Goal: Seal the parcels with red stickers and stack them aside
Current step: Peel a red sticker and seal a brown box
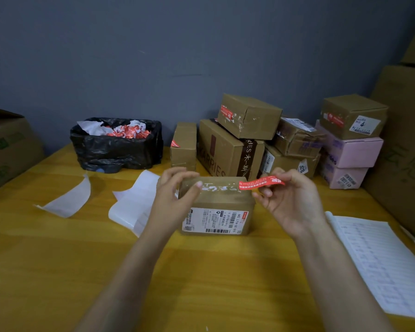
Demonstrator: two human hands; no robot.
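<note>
Two bare forearms reach in from the bottom edge over the yellow wooden counter (201,283). The left grip (175,190) is curled round the left end of a small brown parcel (218,202) that sits on the counter between the hands, thumb on its top. The right grip (290,202) pinches one end of a red sticker (261,183) printed with white characters too small to read. The sticker's other end meets the parcel's top right edge, though whether it is stuck down cannot be told. Torn white tape residue runs along the parcel's top, and the white shipping label (216,221) on its near face reads "642 L714-00 015" above a barcode. A lined sheet (381,264) with faint handwriting lies to the right, and white backing papers (134,202) lie to the left. Behind them stands a black bin bag (115,144) full of crumpled red and white scraps. Against the grey wall, sealed parcels are piled. A brown box (225,152) printed "ARRIES" carries a tilted box (249,116) with a red sticker on its end. Just left of it stands an upright small box (183,146) with a sticker at its edge. Farther right, two pink boxes (352,152) bear a brown box (353,116) whose label shows a large "4". Large cartons (405,152) with green print stand at the far right.
</note>
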